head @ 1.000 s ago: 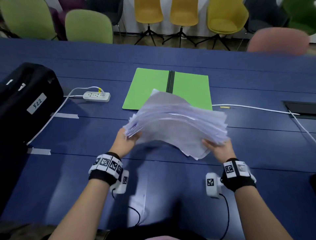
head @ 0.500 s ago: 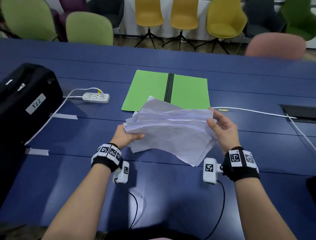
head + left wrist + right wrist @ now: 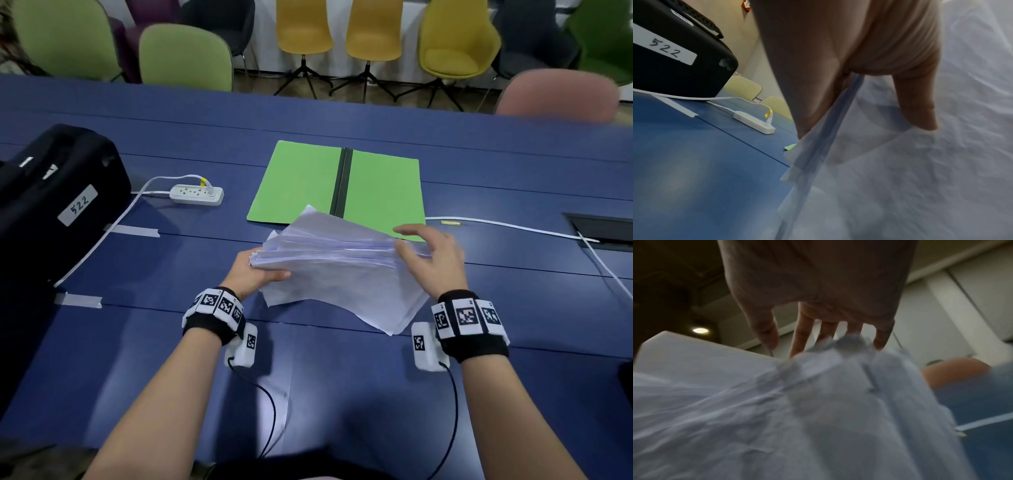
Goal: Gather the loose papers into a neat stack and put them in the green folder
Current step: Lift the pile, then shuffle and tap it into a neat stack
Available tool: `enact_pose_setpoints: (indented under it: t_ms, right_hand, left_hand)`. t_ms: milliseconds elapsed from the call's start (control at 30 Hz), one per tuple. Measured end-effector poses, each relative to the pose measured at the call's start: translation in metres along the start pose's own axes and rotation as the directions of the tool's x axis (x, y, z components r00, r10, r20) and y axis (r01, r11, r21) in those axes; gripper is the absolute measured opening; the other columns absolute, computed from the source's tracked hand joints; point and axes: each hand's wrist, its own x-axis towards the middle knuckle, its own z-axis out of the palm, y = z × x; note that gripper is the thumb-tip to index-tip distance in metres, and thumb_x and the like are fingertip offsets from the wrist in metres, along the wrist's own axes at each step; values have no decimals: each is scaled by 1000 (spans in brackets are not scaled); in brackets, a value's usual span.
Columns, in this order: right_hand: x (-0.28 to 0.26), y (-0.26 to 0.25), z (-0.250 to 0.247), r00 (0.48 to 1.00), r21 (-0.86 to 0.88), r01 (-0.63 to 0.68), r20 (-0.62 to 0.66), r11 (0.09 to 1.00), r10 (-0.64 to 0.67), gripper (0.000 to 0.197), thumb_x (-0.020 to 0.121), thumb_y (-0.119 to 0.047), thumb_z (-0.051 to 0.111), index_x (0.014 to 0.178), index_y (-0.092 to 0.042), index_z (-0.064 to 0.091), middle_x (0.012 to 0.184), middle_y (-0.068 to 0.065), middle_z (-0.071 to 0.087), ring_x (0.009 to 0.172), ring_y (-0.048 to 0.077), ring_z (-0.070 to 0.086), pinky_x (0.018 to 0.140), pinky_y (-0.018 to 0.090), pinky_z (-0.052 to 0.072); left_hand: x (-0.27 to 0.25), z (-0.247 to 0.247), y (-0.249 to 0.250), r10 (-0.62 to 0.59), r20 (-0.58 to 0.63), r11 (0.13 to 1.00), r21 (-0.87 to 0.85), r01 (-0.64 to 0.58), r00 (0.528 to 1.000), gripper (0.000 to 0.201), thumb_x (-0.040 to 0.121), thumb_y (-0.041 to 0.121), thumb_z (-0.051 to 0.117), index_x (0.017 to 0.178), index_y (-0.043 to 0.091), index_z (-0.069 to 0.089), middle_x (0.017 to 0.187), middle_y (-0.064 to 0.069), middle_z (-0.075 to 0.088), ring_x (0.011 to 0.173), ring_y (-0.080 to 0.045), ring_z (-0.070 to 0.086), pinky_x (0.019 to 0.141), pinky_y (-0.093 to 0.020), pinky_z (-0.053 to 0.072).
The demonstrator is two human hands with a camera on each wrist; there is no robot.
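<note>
An untidy stack of white papers (image 3: 335,270) is held just above the blue table (image 3: 342,394), in front of the open green folder (image 3: 298,181) that lies flat with a black spine. My left hand (image 3: 253,274) grips the stack's left edge, thumb on top; the left wrist view shows that thumb (image 3: 916,105) pressed on the papers (image 3: 900,178). My right hand (image 3: 431,257) is at the stack's right edge with its fingers (image 3: 803,334) straight and spread, tips against the paper edges (image 3: 777,418), holding nothing.
A black case labelled 522 (image 3: 58,192) stands at the left, with a white power strip (image 3: 197,194) and its cord beside it. A white cable (image 3: 507,226) runs right to a table recess (image 3: 603,229). Chairs line the far side.
My right hand let go of the stack's near right corner and slid up its right edge, fingers now spread. The stack has dropped lower and its sheets sit closer together.
</note>
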Motion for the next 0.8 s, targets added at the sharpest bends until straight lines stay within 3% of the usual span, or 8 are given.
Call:
enact_pose_setpoints:
  t_ms: [67, 167, 333, 467, 567, 633, 700, 800]
  right_hand:
    - [6, -18, 6, 989, -139, 144, 50, 980, -138, 29, 79, -55, 52, 101, -42, 67, 104, -23, 67, 106, 10, 53, 102, 41, 36]
    - [11, -42, 20, 966, 15, 244, 79, 970, -244, 26, 85, -45, 56, 96, -30, 74, 96, -11, 74, 94, 10, 65, 93, 41, 48]
    - [11, -67, 35, 953, -43, 301, 45, 953, -299, 19, 89, -31, 56, 94, -26, 73, 94, -7, 74, 84, 20, 68, 72, 38, 55]
    - [14, -78, 46, 919, -170, 351, 249, 921, -305, 20, 90, -35, 56, 103, -31, 71, 105, -9, 72, 97, 22, 66, 78, 37, 53]
    - [13, -77, 38, 882, -8, 265, 406, 964, -239, 60, 70, -56, 71, 126, -40, 56, 127, -13, 63, 119, 13, 58, 99, 34, 47]
    - [16, -70, 27, 871, -100, 246, 459, 964, -174, 87, 57, -61, 78, 135, -44, 43, 135, -15, 56, 124, 14, 53, 101, 33, 44]
    - [20, -59, 17, 880, -212, 211, 467, 954, -91, 79, 57, -54, 81, 129, -40, 51, 124, -12, 63, 117, 18, 58, 92, 30, 47]
    - [26, -46, 6, 877, -287, 81, 476, 955, 69, 35, 59, -47, 83, 83, -29, 66, 85, -2, 68, 86, 23, 63, 68, 28, 45]
  left_hand:
    - [0, 0, -2, 2, 3, 1000, 2, -2, 1000, 45, 66, -8, 79, 105, 13, 69, 98, -2, 71, 89, -13, 65, 79, -17, 55]
    - [1, 1, -2, -4, 7, 999, 38, 4, 1000, 44, 66, -6, 81, 105, 11, 69, 99, -3, 71, 89, -12, 65, 88, -24, 53]
    - [1, 7, 0, 55, 15, 989, 136, -57, 998, 25, 73, -4, 76, 88, 15, 70, 79, 6, 70, 69, 4, 63, 71, -10, 50]
    - [0, 10, -3, 101, -22, 978, 183, -95, 995, 15, 82, 2, 70, 92, 13, 68, 81, 5, 68, 68, 6, 62, 69, -10, 46]
    - [-4, 9, -1, 107, -118, 979, 184, -84, 987, 11, 84, 4, 69, 77, 12, 67, 75, -6, 60, 70, -13, 55, 64, -17, 46]
    - [-5, 6, 4, 124, -154, 977, 193, -93, 980, 8, 83, 8, 70, 83, 16, 72, 76, -3, 62, 73, -13, 54, 67, -25, 46]
    - [-5, 1, 16, 183, -142, 947, 290, -135, 973, 12, 79, 24, 72, 89, 18, 76, 72, 3, 62, 70, -12, 51, 67, -27, 44]
    - [-12, -3, 51, 303, -55, 827, 511, -234, 951, 30, 71, 39, 66, 80, 11, 72, 60, 1, 52, 62, -17, 45, 62, -28, 39]
